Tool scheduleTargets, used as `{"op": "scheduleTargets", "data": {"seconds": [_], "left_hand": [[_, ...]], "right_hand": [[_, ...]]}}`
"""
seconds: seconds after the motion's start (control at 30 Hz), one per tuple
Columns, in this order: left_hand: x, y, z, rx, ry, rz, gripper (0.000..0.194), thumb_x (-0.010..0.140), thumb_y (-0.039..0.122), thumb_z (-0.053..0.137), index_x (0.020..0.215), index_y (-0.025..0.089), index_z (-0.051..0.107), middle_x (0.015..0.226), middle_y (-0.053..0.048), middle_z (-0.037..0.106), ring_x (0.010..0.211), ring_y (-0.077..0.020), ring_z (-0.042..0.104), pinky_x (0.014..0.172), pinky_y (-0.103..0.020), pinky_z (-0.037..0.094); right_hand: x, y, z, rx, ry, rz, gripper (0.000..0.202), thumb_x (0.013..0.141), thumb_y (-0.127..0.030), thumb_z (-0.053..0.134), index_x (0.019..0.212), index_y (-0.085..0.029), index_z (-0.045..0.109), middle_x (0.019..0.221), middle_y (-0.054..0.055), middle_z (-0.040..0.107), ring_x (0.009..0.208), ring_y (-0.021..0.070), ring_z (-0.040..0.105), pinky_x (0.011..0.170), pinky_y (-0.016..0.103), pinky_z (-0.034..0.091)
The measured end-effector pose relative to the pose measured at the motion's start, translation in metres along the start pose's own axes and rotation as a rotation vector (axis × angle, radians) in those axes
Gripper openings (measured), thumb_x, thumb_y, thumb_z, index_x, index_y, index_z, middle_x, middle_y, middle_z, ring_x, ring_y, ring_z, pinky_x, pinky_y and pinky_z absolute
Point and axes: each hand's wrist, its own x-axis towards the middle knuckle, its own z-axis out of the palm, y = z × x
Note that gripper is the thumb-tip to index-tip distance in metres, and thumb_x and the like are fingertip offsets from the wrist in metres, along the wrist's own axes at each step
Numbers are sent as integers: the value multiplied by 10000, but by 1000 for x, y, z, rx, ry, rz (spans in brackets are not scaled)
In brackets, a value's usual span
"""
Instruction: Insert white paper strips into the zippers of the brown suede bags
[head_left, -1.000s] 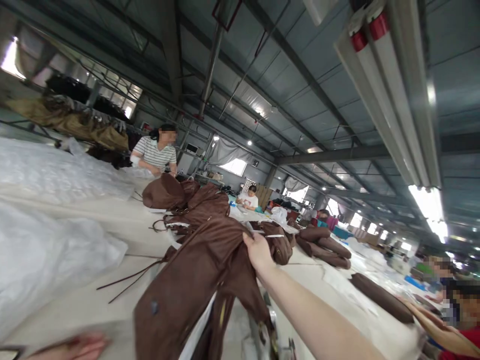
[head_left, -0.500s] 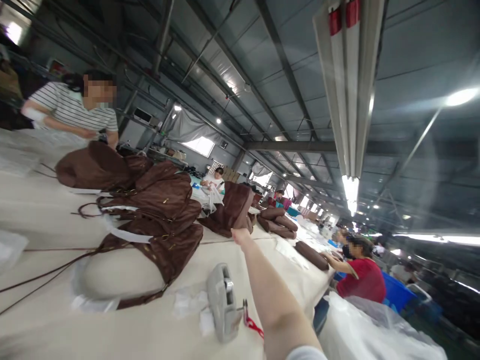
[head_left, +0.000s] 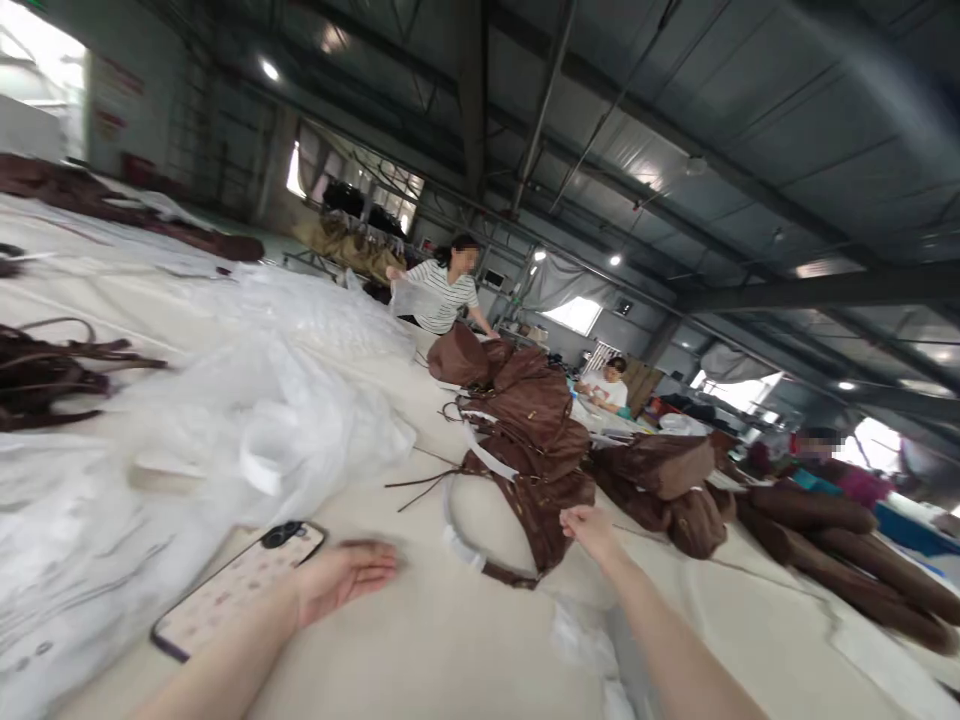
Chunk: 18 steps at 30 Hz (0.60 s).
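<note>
Note brown shoulder bag (head_left: 559, 490) on table (head_left: 420, 640), just left of and beyond curled right hand (head_left: 590, 530), the nearer one, hold on its edge impossible to tell; left hand (head_left: 345, 580) open, empty, beside phone (head_left: 236, 590).

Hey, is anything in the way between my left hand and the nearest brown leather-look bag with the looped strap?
Nothing visible is. Only cream-coloured tabletop shows between your open left hand and the partly white-wrapped strap loop of the creased brown leather-look bag. The pale, patterned phone lies on the hand's other side.
</note>
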Motion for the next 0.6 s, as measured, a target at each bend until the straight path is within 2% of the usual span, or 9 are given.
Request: {"op": "scheduleTargets", "data": {"seconds": [0.07,0.13,0.2,0.27,0.37,0.47,0.6], "left_hand": [[3,0,4,1,-1,4,285,615,277,759,850,139,674,941,-95,704,989,-242,638,918,-309,489],[4,-1,8,12,1,-2,286,610,287,757,842,142,673,928,-96,701,975,-242,642,909,-311,492],[3,-1,10,27,11,-7,287,607,307,757,827,143,673,899,-92,701,957,-242,647,901,-313,494],[2,0,10,41,28,-6,286,601,324,757,808,147,673,863,-87,702,939,-243,651,895,-319,494],[3,1,12,55,39,-6,309,584,348,757,801,145,673,856,-91,701,933,-254,650,898,-339,490],[6,3,14,114,105,115,379,610,421,725,862,142,676,968,-112,690,1043,-280,603,947,-356,456],[11,4,14,266,247,409,467,702,509,624,1046,197,663,1256,-60,583,1295,-257,386,1079,-327,312]], "right_hand": [[-2,-6,24,-42,-118,-76,227,856,-279,508,803,-144,683,784,61,695,778,188,653,730,275,466],[-9,-13,53,-86,-195,-143,211,748,-291,622,896,-157,692,936,72,698,929,221,633,819,278,442],[-23,-20,84,-123,-263,-193,409,638,-320,710,1012,-157,676,1091,95,659,1049,254,586,889,292,419],[-39,-29,114,-150,-313,-228,541,620,-370,717,1105,-142,643,1185,124,612,1123,280,542,939,318,399],[-66,-44,149,-176,-293,-294,609,663,-392,677,1218,-166,571,1318,129,516,1236,304,443,1025,369,325],[-91,-52,164,-106,-246,-377,513,716,-384,624,1189,-190,585,1279,117,552,1204,308,476,1019,396,339],[-118,-38,160,87,-242,-416,431,722,-396,597,1098,-188,633,1188,114,617,1124,305,539,981,398,394]]}}
